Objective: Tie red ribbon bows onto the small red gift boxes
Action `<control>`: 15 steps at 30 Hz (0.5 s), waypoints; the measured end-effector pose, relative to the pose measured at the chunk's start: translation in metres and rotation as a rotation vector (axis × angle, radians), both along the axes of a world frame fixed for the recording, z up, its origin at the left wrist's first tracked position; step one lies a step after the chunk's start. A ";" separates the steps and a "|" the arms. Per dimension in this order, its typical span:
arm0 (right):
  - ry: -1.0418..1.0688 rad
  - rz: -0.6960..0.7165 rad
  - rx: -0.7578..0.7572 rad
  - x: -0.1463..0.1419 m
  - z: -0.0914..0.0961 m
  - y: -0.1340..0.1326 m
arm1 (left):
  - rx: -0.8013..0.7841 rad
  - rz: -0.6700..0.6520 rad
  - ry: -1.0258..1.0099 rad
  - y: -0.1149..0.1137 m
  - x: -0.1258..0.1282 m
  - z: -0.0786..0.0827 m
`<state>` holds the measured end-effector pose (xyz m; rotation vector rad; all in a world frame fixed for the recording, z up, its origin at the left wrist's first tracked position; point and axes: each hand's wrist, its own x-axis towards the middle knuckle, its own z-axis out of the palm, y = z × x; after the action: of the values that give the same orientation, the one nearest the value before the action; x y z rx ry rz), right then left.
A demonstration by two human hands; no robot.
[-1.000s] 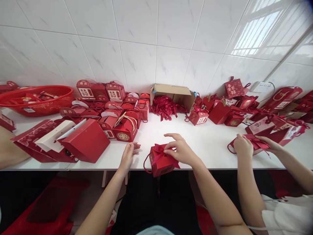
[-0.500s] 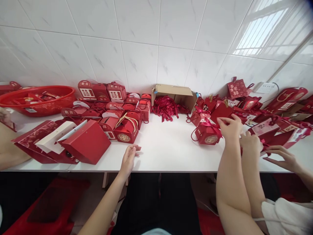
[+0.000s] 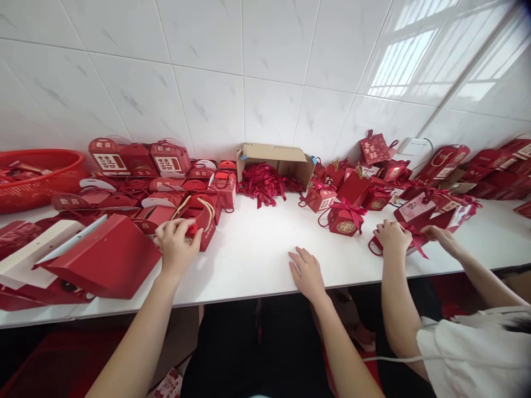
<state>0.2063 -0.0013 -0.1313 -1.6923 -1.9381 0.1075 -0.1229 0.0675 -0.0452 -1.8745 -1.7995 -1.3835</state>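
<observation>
My left hand (image 3: pixel 178 243) is closed on the near end of a red gift box (image 3: pixel 209 231) with a cream rope handle, at the front of the rows of boxes. Its fingers hide part of the gold print. My right hand (image 3: pixel 307 273) rests on the white table (image 3: pixel 249 243) near the front edge, fingers spread, holding nothing. Left of my left hand lean tall red bags (image 3: pixel 112 254) with white ones among them. A red box with a ribbon bow (image 3: pixel 345 218) stands beyond my right hand.
A cardboard box (image 3: pixel 274 150) of red ribbons (image 3: pixel 263 181) lies by the wall. At left is a red plastic basket (image 3: pixel 45 179). On the right, a co-worker's hands (image 3: pixel 392 237) handle a beribboned red box. A power strip (image 3: pixel 415 146) sits behind.
My left hand has moved left and closed on the rope-handled box. My right hand now lies on the table, and the view has turned right. The co-worker's arms have drawn away right.
</observation>
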 end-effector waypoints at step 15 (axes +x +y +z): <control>0.509 0.075 -0.038 -0.010 0.015 0.001 | -0.060 -0.580 -0.164 -0.068 0.062 -0.015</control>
<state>0.1961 -0.0004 -0.1161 -1.4369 -1.6177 0.5506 -0.0605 -0.0003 -0.0605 -2.5112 -1.4227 -1.7134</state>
